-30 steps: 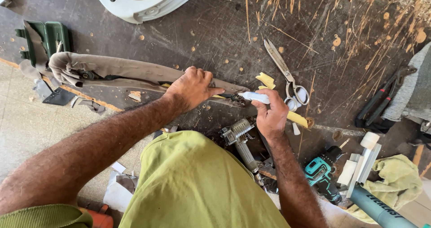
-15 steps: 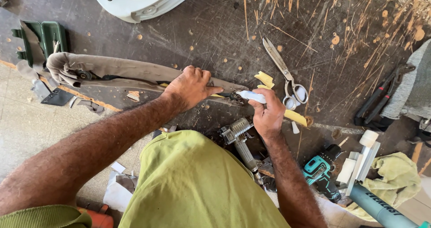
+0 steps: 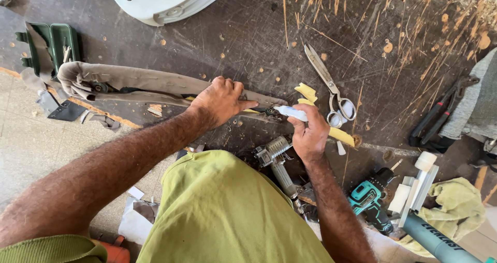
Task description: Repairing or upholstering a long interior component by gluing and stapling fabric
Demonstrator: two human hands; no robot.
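Observation:
A long beige fabric-covered strip (image 3: 129,82) lies along the front edge of a dark scratched workbench (image 3: 233,30). My left hand (image 3: 220,101) presses down on the strip near its right end. My right hand (image 3: 309,133) grips a small white tube (image 3: 290,113) whose tip points left at the strip's end, just right of my left hand's fingers. Yellow foam pieces (image 3: 306,92) lie beside the tube.
Scissors (image 3: 331,89) lie right of my hands. A metal staple gun (image 3: 277,162) and a teal cordless drill (image 3: 368,198) sit below the bench edge. A green case (image 3: 54,43) is far left, a white curved plastic part (image 3: 165,1) at the top, pliers (image 3: 440,113) at right.
Both hands stay in place on the strip and the tube. The camera view has shifted slightly; nothing else has visibly moved.

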